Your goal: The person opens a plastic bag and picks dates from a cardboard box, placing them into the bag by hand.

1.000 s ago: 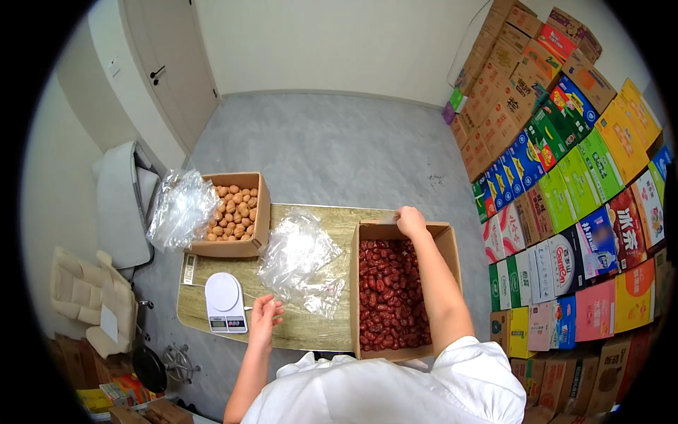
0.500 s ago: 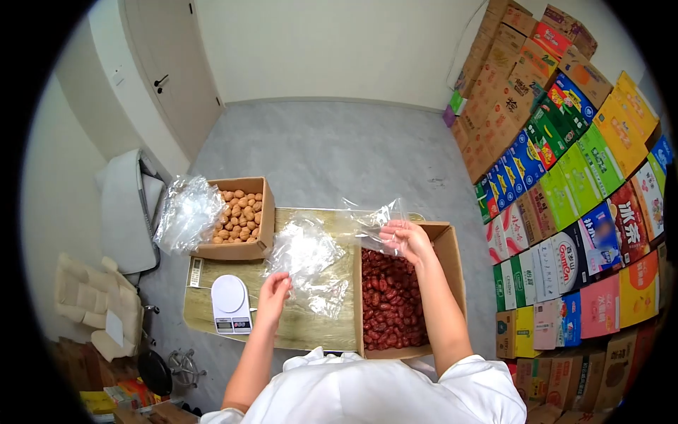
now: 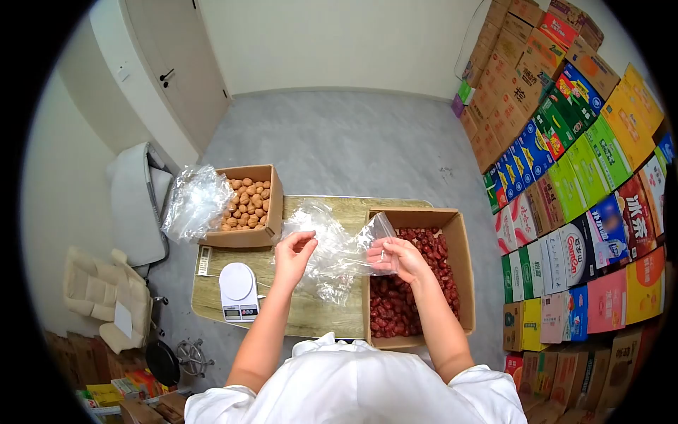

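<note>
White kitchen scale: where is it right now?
In the head view, the white scale sits on the left of the table, nearer the person than the walnut box and left of the left hand.

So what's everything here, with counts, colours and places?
Table: one, greenish-brown, centre
Left box: one, brown cardboard, table's left
Walnuts: many, brown, in left box
Right box: one, brown cardboard, table's right
Red dates: many, dark red, in right box
Plastic bag: one, clear, in right hand
Plastic film: uncounted, clear, mid-table and over left box
Kitchen scale: one, white, table's near left
Padded chair: one, cream, left
Round disc: one, black, lower left
Door: one, pale, far left
Cartons: many, multicoloured, stacked right
Shirt: one, white, bottom
Left hand: one, bare, above table
Right hand: one, bare, over right box
</note>
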Available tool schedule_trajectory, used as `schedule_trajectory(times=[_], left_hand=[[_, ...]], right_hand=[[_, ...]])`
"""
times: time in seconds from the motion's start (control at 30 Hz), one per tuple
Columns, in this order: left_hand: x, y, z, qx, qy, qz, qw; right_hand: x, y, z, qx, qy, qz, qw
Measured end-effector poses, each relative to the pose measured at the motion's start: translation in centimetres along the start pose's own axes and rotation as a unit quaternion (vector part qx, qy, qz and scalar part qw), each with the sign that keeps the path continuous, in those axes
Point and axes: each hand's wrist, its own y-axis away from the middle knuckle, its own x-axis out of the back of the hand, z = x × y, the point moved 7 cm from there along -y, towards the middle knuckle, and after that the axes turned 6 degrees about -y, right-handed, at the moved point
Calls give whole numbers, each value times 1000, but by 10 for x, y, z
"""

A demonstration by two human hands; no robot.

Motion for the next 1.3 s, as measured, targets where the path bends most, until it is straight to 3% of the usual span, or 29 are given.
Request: schedule_trajectory(times=[0.27, 0.33, 0.6, 0.83, 0.97, 1.03, 1.1, 1.23, 1.3], left_hand=[[-10, 16, -9, 24, 34, 0, 999], [-10, 18, -11, 18, 22, 0, 1000], [-11, 25, -3, 2, 13, 8, 1000], [-4, 24, -27, 44, 63, 25, 997], [-16, 30, -33, 98, 117, 10, 988], [-17, 28, -41, 97, 122, 14, 988], [-11, 27, -52, 151, 195, 57, 967], [-7, 33, -63, 239, 298, 85, 920], [-7, 36, -66, 252, 271, 99, 924]], right_hand=[[-3, 14, 3, 11, 17, -1, 1000], [3, 15, -11, 143, 117, 90, 979], [-3, 6, -22, 265, 225, 114, 931], [23, 5, -16, 241, 78, 167, 953], [31, 3, -18, 241, 62, 172, 953], [25, 7, -21, 219, 48, 140, 964], [16, 12, -12, 105, 111, 102, 983], [22, 21, 22, 60, 234, 44, 969], [20, 29, 41, 35, 157, 31, 987]])
